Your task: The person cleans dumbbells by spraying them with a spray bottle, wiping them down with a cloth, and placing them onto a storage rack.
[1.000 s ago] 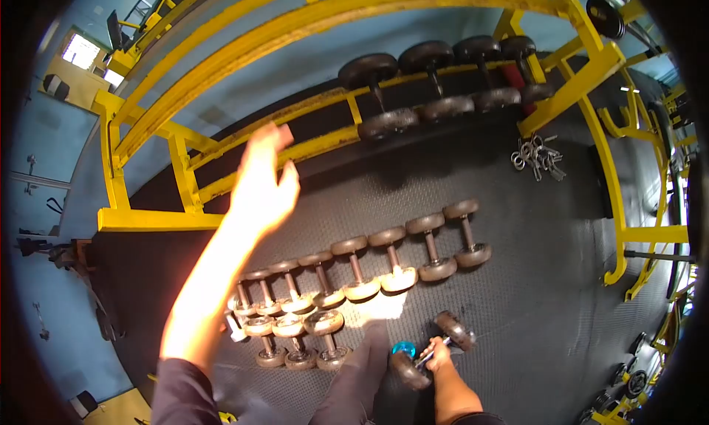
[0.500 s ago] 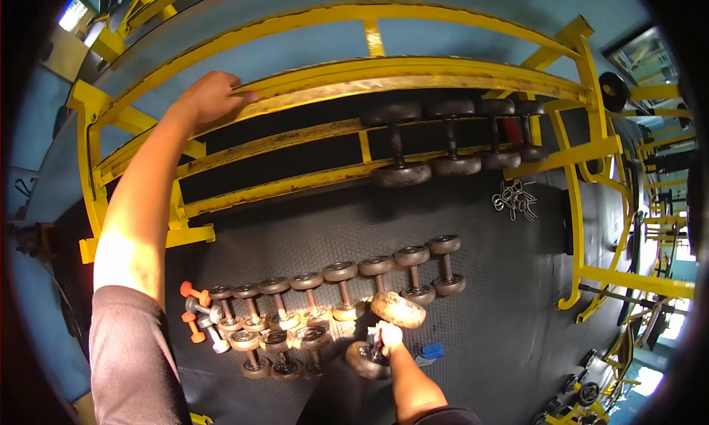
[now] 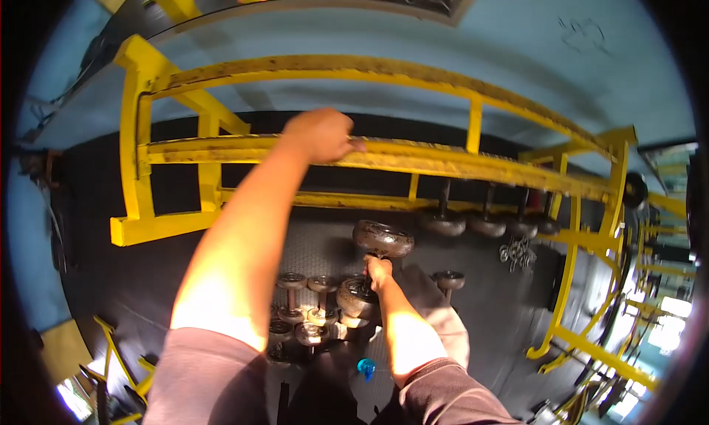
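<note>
My left hand (image 3: 321,135) is closed over the front rail of the yellow dumbbell rack (image 3: 436,158). Lower down, my right hand (image 3: 379,270) grips the handle of a large, worn dark dumbbell (image 3: 384,238). The dumbbell is held off the floor, one head toward the rack and the other toward me. Beneath it, smaller dumbbells (image 3: 292,281) stand in rows on the floor, partly hidden by my arms and legs. Another floor dumbbell (image 3: 449,279) shows to the right of my knee.
Several dumbbells (image 3: 443,224) rest on the rack's lower tier at the right. Metal spring clips (image 3: 517,254) lie in a pile on the black rubber floor (image 3: 495,314). A blue object (image 3: 365,367) is near my feet. More yellow gym frames (image 3: 602,357) stand at the right.
The large dumbbell has risen from among the floor dumbbells toward the rack in my right hand. My left hand remains on the rail, and the view has shifted left.
</note>
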`<act>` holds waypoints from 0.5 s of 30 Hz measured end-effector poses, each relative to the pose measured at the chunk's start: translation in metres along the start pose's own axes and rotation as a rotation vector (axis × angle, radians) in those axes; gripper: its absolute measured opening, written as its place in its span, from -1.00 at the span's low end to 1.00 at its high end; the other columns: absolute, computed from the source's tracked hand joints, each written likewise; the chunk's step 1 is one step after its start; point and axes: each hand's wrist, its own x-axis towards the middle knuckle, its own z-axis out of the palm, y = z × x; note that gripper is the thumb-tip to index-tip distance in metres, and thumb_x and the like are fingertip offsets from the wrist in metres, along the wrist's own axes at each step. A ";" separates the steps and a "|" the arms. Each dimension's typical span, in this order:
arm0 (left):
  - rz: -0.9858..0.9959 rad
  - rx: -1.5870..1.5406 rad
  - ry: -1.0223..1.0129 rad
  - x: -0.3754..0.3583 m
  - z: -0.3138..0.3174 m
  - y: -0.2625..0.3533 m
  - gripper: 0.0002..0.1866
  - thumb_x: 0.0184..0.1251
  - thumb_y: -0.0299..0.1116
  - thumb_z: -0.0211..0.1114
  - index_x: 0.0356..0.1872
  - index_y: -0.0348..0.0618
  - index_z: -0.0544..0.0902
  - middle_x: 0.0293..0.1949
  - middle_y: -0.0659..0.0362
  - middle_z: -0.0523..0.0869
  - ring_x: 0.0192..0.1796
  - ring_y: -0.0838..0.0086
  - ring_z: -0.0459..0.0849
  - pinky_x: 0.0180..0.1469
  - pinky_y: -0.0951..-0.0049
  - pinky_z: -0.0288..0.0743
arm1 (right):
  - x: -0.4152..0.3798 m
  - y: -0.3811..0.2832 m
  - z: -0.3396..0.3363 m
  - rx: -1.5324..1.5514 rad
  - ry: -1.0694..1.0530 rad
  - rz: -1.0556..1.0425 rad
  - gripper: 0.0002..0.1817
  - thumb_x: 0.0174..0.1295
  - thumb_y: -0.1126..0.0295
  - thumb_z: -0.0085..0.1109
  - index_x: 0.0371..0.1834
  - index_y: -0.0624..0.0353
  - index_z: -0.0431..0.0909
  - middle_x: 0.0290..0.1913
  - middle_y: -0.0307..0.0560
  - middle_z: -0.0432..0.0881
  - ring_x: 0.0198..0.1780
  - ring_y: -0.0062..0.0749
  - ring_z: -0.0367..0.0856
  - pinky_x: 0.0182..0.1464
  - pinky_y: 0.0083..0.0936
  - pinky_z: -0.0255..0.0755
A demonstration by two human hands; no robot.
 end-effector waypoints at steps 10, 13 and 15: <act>-0.077 -0.120 -0.073 0.001 0.013 -0.012 -0.67 0.24 -0.11 0.33 -0.19 -0.18 0.78 -0.12 -0.03 0.78 -0.02 0.03 0.76 0.03 0.10 0.64 | 0.051 -0.124 0.050 -0.018 0.023 -0.107 -0.88 0.23 0.53 0.29 -0.42 0.23 0.54 -0.53 -0.16 0.52 -0.56 -0.46 0.43 -0.51 -0.45 0.38; -0.092 -0.167 -0.098 0.009 0.013 -0.012 -0.71 0.22 -0.21 0.32 -0.15 -0.17 0.72 -0.09 0.02 0.76 -0.02 0.05 0.75 0.02 0.09 0.63 | 0.085 -0.136 0.053 -0.029 -0.030 -0.240 -0.74 0.37 0.33 0.20 0.05 0.18 0.57 -0.28 -0.09 0.69 -0.37 -0.28 0.64 -0.32 -0.34 0.53; -0.109 -0.183 -0.148 0.006 0.009 -0.010 -0.71 0.20 -0.21 0.34 -0.13 -0.16 0.69 -0.09 0.07 0.74 -0.01 0.07 0.74 0.03 0.08 0.62 | 0.103 -0.145 0.047 -0.064 -0.021 -0.234 -0.73 0.37 0.33 0.20 0.06 0.18 0.57 -0.27 -0.09 0.69 -0.36 -0.28 0.63 -0.31 -0.33 0.53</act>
